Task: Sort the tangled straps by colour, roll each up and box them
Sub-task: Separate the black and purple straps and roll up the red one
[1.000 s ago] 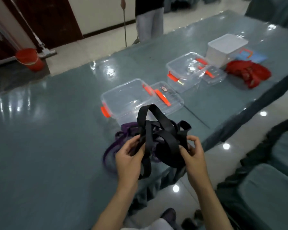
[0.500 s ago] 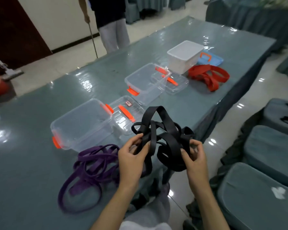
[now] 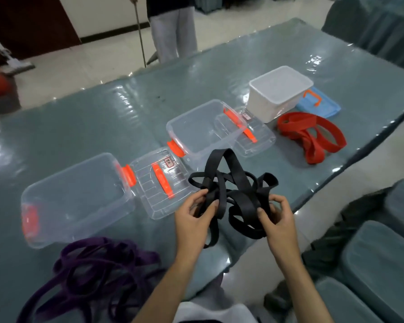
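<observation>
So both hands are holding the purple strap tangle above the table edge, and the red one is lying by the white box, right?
Not quite. In the head view the left hand and right hand hold the black strap, not the purple one. The purple strap lies on the table. The red strap does lie by the white box.

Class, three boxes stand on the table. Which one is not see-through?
The white box at the far right end, beside the red strap. The other two boxes are clear plastic with orange latches.

3 straps (image 3: 229, 197) — 3 boxes (image 3: 75, 197), 3 lids (image 3: 161, 183) — 2 hands (image 3: 191, 220)
</observation>
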